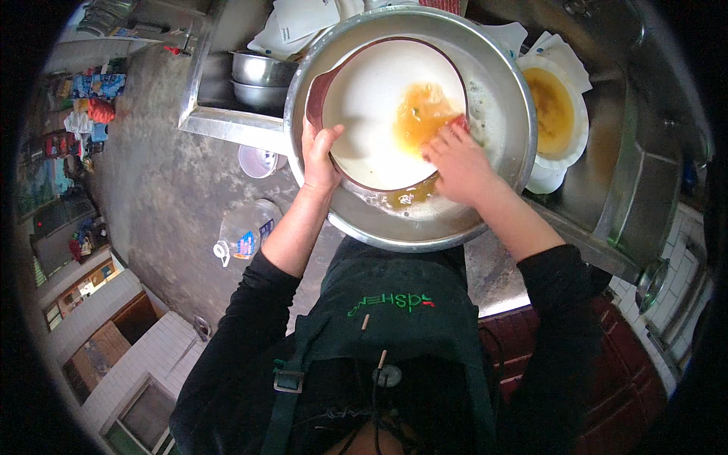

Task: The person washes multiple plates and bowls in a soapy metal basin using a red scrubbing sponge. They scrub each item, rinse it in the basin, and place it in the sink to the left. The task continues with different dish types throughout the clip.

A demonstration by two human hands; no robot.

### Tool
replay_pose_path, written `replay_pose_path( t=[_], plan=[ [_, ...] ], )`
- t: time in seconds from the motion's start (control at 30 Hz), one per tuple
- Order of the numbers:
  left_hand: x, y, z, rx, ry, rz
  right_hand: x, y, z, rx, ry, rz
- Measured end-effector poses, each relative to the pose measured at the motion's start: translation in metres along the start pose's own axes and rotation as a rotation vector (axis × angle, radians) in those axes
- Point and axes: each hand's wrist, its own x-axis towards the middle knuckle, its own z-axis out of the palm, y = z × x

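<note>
A wide round metal basin [500,187] sits in front of me on the sink's edge. Tilted inside it is a large white bowl [369,91] with a brown rim and outside. My left hand [321,156] grips the bowl's left rim, thumb over the inner side. At the right of the bowl, my right hand [460,162] presses a red cloth or pad, mostly hidden by the fingers, against the inner wall. Yellowish-brown liquid [418,116] pools in the bowl beside that hand. More murky liquid with some foam lies in the basin below the bowl.
Two stacked metal pots [264,71] and white dishes [298,20] stand behind, at left. A white dish with brownish liquid [549,111] rests in the steel sink [603,131] at right. On the floor are a clear plastic jug [247,227] and a small plastic tub [256,161].
</note>
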Motion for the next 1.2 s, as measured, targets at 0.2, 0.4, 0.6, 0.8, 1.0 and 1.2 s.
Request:
replay_pose_path(
  t=[0.2, 0.4, 0.6, 0.8, 1.0, 1.2],
  plan=[
    [0.000, -0.008, -0.003, -0.105, 0.013, -0.018, 0.005, -0.059, 0.010, 0.656, 0.189, -0.097],
    [0.002, -0.024, -0.026, -0.155, 0.221, -0.247, 0.030, -0.098, -0.032, 1.541, 0.306, -0.099],
    [0.005, -0.018, -0.016, -0.183, 0.072, -0.108, 0.000, -0.057, 0.018, 0.731, 0.384, -0.119],
    [-0.001, -0.012, -0.005, -0.056, 0.141, -0.099, 0.018, -0.087, -0.022, 1.394, 0.334, -0.178],
    [0.009, 0.004, 0.001, -0.056, -0.008, -0.063, 0.005, -0.023, 0.020, 0.207, 0.110, -0.018],
    [0.035, 0.032, 0.001, 0.024, -0.118, -0.233, 0.011, 0.016, 0.032, 0.003, 0.322, -0.163]
  ],
)
